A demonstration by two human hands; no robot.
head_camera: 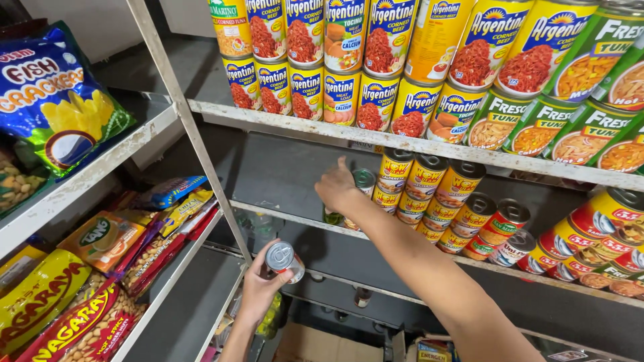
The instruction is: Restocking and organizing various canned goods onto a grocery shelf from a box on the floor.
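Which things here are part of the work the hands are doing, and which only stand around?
In the work:
right hand on the green can on the middle shelf
left hand holding a small can

Only around:
yellow cans
red cans
snack bags

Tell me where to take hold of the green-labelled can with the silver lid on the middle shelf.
Grip the green-labelled can round its upper side wall from the front-left, where the right hand already touches. It stands upright; yellow cans crowd its right.
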